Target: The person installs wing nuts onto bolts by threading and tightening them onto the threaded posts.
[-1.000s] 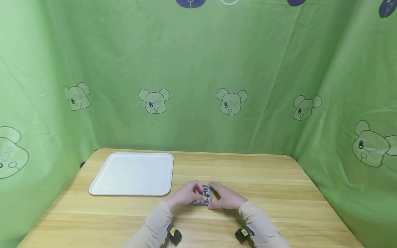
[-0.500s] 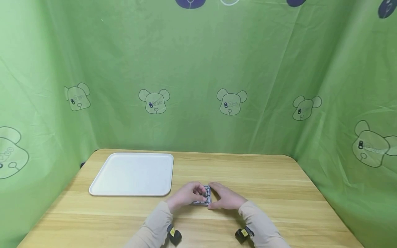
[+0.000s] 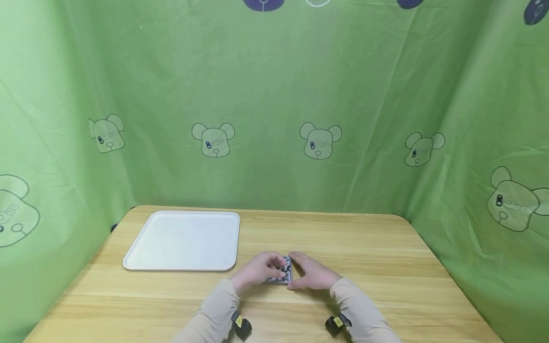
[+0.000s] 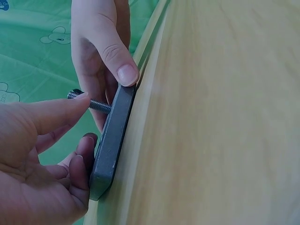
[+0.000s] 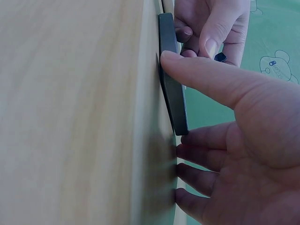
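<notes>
A small grey rectangular plate (image 3: 288,274) with dark markings on its top lies flat on the table. From its top rises a threaded bolt (image 4: 99,106) with a black head, leaning a little. My left hand (image 3: 257,269) pinches this bolt near its head between thumb and forefinger. Its other fingers are curled beside the plate's edge. At the plate's right end, my right hand (image 3: 315,274) holds the edges between thumb and forefinger. The remaining right fingers (image 5: 199,178) rest by the table surface. My left hand covers much of the plate in the head view.
A white rectangular tray (image 3: 184,241) sits at the back left of the wooden table (image 3: 343,233). Green curtains (image 3: 266,176) with bear drawings surround the table at the back and both sides.
My left fingertips have shifted slightly about the bolt over the plate. The right hand, the plate and the tray keep their places.
</notes>
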The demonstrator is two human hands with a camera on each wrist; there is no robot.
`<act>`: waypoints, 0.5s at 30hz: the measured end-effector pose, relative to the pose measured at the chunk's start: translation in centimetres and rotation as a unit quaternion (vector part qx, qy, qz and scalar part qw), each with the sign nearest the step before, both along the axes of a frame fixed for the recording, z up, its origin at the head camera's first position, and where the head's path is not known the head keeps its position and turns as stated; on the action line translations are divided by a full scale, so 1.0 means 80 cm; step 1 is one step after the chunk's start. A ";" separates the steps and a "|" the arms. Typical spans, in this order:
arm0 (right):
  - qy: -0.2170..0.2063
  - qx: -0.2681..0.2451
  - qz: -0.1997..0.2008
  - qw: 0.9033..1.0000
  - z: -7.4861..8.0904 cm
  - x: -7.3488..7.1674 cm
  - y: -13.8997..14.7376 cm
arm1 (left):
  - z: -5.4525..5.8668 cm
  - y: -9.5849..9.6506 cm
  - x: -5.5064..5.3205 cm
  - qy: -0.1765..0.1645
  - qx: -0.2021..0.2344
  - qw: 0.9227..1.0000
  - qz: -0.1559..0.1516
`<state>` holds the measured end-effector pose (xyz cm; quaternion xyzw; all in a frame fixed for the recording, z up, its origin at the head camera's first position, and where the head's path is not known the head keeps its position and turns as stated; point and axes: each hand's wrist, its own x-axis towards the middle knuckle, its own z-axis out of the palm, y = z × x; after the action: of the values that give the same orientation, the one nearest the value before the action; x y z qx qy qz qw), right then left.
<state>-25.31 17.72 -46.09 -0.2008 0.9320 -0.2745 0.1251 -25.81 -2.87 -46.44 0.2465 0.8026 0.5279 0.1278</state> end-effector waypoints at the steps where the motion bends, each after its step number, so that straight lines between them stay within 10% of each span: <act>1: 0.000 0.000 0.000 1.000 0.000 0.000 0.000 | 0.000 0.000 0.000 0.001 -0.001 1.000 0.000; 15: 0.001 0.001 0.005 1.000 0.002 0.001 0.000 | -0.002 0.001 -0.003 0.011 -0.018 1.000 -0.007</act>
<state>-25.20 17.75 -45.90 -0.2054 0.9316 -0.2724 0.1256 -26.02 -2.77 -46.64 0.2560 0.8117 0.5094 0.1273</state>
